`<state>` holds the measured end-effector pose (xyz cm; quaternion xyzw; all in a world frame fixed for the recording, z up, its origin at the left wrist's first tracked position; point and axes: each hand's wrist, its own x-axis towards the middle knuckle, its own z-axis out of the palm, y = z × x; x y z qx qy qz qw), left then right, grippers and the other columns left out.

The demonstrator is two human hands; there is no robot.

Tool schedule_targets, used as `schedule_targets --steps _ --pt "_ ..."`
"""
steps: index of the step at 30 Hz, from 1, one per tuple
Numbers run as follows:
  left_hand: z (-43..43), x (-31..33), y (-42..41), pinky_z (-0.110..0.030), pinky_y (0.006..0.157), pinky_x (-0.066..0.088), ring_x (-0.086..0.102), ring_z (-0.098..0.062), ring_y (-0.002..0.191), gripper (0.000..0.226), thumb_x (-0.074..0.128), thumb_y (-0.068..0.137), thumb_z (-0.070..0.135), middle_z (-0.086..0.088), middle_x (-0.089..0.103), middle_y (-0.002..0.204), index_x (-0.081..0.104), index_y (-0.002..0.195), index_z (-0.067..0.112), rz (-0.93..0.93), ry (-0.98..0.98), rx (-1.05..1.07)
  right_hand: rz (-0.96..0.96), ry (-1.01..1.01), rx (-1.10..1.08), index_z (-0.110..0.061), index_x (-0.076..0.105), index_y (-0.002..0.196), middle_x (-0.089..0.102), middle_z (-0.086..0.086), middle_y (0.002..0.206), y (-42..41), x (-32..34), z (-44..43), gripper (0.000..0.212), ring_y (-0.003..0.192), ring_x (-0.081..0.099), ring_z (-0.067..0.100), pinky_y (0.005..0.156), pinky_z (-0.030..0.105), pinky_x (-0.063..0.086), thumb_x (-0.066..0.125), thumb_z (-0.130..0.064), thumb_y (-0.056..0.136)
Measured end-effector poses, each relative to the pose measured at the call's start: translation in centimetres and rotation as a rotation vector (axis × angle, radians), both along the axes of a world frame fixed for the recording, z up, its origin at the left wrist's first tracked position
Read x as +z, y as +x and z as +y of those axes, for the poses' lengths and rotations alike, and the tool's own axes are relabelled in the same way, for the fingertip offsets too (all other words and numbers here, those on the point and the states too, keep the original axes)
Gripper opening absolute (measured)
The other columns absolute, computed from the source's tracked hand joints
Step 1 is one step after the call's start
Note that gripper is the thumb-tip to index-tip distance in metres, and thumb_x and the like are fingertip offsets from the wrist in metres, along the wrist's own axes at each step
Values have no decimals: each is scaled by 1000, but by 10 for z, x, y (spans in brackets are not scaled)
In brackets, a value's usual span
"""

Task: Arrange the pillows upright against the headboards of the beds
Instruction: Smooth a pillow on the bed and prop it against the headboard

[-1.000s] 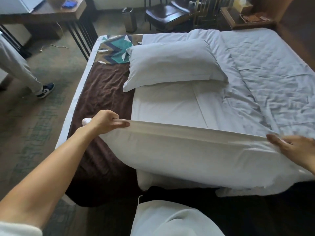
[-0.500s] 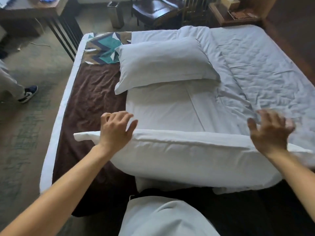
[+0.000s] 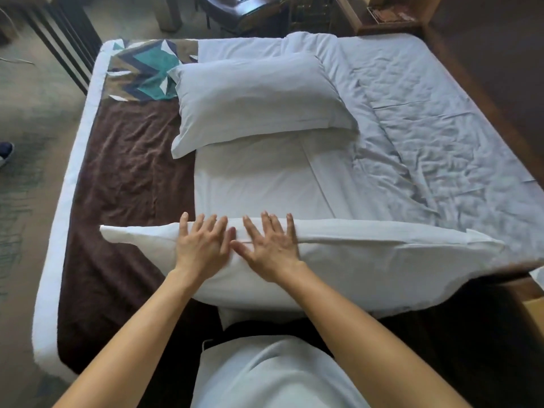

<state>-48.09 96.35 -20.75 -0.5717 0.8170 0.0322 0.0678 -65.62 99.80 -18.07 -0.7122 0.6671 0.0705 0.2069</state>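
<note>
A long white pillow (image 3: 368,260) lies across the near edge of the bed, its top seam running left to right. My left hand (image 3: 203,245) and my right hand (image 3: 270,245) rest flat on its middle, side by side, fingers spread, thumbs nearly touching. Neither hand grips it. A second white pillow (image 3: 259,98) lies flat farther up the bed, partly over a brown bed runner (image 3: 132,178). The wrinkled white sheet (image 3: 441,136) covers the right half of the bed.
The runner's far end has a teal and navy pattern (image 3: 144,72). A dark chair (image 3: 253,10) and a wooden side table (image 3: 388,16) stand beyond the bed. Black rails (image 3: 70,51) stand at the upper left. A shoe (image 3: 6,151) shows on the carpet at left.
Both hands let go of the near pillow's ends and moved inward to its middle, now lying flat on it. The camera has moved closer over the bed.
</note>
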Motion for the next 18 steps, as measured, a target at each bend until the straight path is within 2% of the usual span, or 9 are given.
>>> schedule_targets --steps 2,5,9,13,16,18 --pt "-3 -5 -4 -60 116 21 57 -32 125 56 26 100 50 -5 67 130 62 130 18 84 -41 31 102 -21 -65 -38 12 162 15 15 169 -70 -12 12 97 157 10 28 121 58 -13 -5 -87 80" --pt "-8 -8 -8 -59 116 21 58 -31 123 56 25 102 49 -3 67 127 62 129 18 105 -53 13 210 -36 -199 -37 17 161 20 13 169 -176 -14 39 110 156 14 25 123 57 -8 -19 -90 71" --pt "-15 -12 -16 -60 114 22 60 -32 120 57 23 101 48 -5 69 124 62 126 16 114 -81 -7 290 -15 -400 -38 12 162 13 12 170 -287 -6 77 92 157 7 25 121 57 -11 -2 -87 85" --pt "-20 -16 -17 -53 117 20 58 -34 123 60 21 101 51 -7 67 128 61 129 16 123 -113 -10 260 -15 -506 -36 10 162 13 11 170 -350 -4 101 89 158 7 24 122 59 -13 0 -85 89" --pt "-21 -11 -9 -32 117 -2 57 -34 123 68 21 99 58 -9 65 131 61 131 13 114 -89 -18 187 -41 -480 -36 13 162 17 9 170 -367 -8 110 87 157 9 23 121 57 -15 3 -84 91" --pt "-21 -5 4 -33 116 -5 57 -36 126 75 22 97 63 -12 64 135 60 135 12 52 -51 -3 162 -77 -453 -35 15 162 20 9 169 -369 -14 112 86 157 12 24 121 55 -14 3 -82 91"
